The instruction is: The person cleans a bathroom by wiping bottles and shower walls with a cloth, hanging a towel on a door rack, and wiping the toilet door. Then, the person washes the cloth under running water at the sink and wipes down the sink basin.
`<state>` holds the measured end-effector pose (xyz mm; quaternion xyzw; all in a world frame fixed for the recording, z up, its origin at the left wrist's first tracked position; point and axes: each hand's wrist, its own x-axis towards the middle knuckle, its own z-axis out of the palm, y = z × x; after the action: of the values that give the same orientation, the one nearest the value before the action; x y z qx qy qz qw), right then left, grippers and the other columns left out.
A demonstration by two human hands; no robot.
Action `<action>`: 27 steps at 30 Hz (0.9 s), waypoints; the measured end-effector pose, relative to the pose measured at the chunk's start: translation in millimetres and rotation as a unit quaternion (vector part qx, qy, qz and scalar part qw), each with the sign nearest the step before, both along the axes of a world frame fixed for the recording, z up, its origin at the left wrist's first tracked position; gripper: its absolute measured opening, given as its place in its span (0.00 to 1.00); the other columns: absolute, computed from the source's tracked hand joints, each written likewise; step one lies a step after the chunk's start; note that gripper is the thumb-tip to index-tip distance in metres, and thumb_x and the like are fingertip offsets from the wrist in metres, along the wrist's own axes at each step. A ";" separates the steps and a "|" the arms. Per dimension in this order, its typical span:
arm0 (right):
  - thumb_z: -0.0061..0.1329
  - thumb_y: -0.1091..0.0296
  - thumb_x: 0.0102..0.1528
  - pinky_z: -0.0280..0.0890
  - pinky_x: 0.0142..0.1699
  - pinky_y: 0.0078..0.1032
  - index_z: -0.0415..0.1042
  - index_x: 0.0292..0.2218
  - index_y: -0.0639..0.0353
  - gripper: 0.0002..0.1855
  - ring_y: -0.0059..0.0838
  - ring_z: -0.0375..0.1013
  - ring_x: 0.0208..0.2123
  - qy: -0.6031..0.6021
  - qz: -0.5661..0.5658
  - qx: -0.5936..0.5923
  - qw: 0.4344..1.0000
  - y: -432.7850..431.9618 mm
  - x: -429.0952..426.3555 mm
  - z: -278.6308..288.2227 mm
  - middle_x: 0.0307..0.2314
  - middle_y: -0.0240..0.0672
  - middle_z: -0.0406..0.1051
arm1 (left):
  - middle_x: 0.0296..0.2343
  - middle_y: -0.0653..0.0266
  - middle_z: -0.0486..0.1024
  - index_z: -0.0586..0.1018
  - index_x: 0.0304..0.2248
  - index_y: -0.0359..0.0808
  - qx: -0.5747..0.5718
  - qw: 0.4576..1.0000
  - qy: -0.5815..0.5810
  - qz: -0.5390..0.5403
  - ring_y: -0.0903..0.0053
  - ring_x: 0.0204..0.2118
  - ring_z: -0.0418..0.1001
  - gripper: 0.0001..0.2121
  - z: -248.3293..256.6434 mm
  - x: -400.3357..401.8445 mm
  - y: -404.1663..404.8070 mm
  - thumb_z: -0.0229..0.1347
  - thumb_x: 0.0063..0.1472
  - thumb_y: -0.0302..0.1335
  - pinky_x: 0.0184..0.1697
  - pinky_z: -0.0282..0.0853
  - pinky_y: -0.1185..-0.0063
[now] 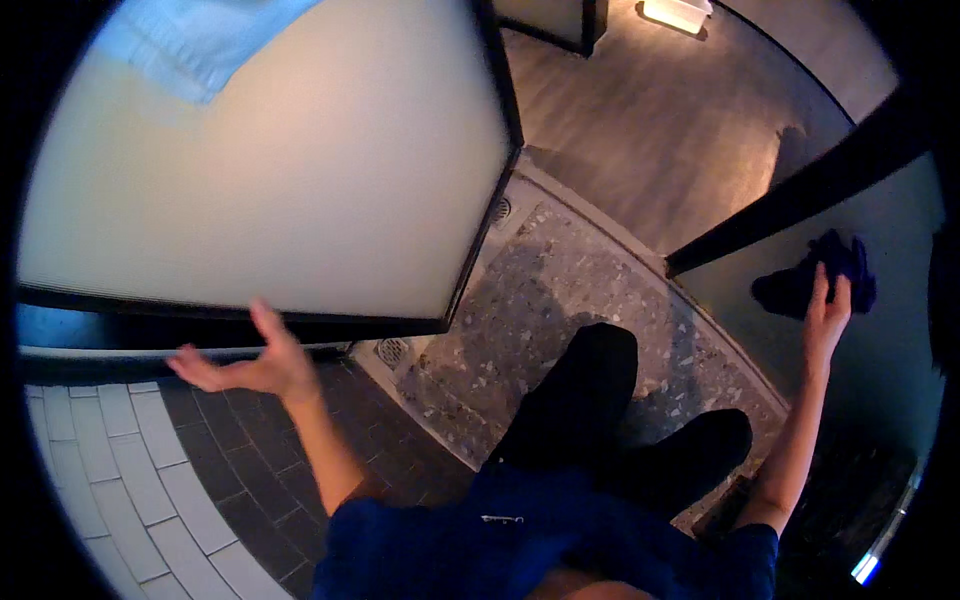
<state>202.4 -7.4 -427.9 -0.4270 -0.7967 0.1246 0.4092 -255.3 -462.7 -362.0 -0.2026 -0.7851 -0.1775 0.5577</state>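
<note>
My right hand [827,319] holds a bunched dark cloth [780,291] against a smooth panel [735,315], probably glass, on the right. The cloth looks dark blue or purple, and part of it sticks out past my fingers. On the other side, my left hand [281,367] is empty with its fingers spread. It hovers by the dark lower frame [367,321] of a frosted glass door [300,180]; whether the fingertips touch that frame I cannot tell. A light-blue cloth [202,52] hangs at the upper left of the door.
Beneath me lies a speckled terrazzo floor [480,367] with two round drains [392,351]. A raised sill [592,206] separates it from a wood-look floor [637,127]. A white plastic bin [677,13] stands at the far top. White tiles [161,510] and dark tiles [255,472] run along the lower left.
</note>
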 end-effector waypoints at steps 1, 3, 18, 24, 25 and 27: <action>0.46 0.75 0.60 0.62 0.40 0.20 0.72 0.41 0.69 0.09 0.22 0.67 0.34 -0.005 0.003 0.003 1.000 -7.5 -19.2 6.3 0.32 0.36 0.72 | 0.59 0.43 0.44 0.41 0.61 0.27 0.068 0.997 0.003 -0.043 0.59 0.61 0.48 0.45 13.9 -10.1 -5.8 0.61 0.54 0.24 0.64 0.45 0.64; 0.45 0.73 0.61 0.62 0.42 0.17 0.71 0.43 0.69 0.11 0.16 0.65 0.36 0.007 0.105 -0.091 0.990 -24.4 -69.7 17.4 0.36 0.31 0.72 | 0.57 0.44 0.49 0.41 0.61 0.28 0.100 0.992 -0.017 -0.078 0.61 0.58 0.53 0.44 14.5 -23.0 -5.6 0.61 0.54 0.22 0.59 0.56 0.67; 0.50 0.74 0.53 0.40 0.65 0.46 0.73 0.45 0.58 0.16 0.41 0.63 0.56 -0.009 0.507 0.103 0.856 -103.1 -369.4 80.5 0.48 0.39 0.70 | 0.57 0.36 0.50 0.53 0.58 0.21 0.071 0.996 -0.055 0.010 0.48 0.61 0.49 0.37 6.1 -149.8 -53.7 0.55 0.61 0.40 0.63 0.43 0.62; 0.53 0.65 0.49 0.40 0.63 0.57 0.75 0.38 0.55 0.13 0.44 0.65 0.50 0.146 0.595 0.250 0.750 -208.4 -514.0 88.9 0.41 0.41 0.71 | 0.57 0.37 0.51 0.52 0.58 0.21 0.092 0.996 -0.010 0.007 0.49 0.61 0.49 0.35 64.5 -156.8 -41.8 0.54 0.60 0.35 0.63 0.43 0.63; 0.53 0.61 0.50 0.40 0.62 0.61 0.75 0.35 0.54 0.11 0.44 0.66 0.48 0.154 0.597 0.284 0.734 -239.5 -536.3 96.6 0.37 0.39 0.72 | 0.57 0.37 0.51 0.51 0.58 0.21 0.091 0.996 -0.006 0.024 0.49 0.61 0.49 0.35 71.9 -166.0 -42.7 0.54 0.60 0.34 0.63 0.43 0.64; 0.51 0.57 0.50 0.39 0.61 0.65 0.76 0.28 0.52 0.10 0.38 0.67 0.44 0.015 0.616 0.341 0.710 -277.7 -568.2 118.6 0.30 0.34 0.71 | 0.57 0.37 0.51 0.50 0.58 0.21 0.137 0.991 -0.014 -0.001 0.48 0.60 0.50 0.34 69.1 -181.4 -42.6 0.53 0.60 0.31 0.64 0.43 0.65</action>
<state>-365.8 -285.1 -309.3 0.3288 -0.8650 0.0754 0.3715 -436.7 -505.3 -292.9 -0.1227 -0.7611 -0.2865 0.5689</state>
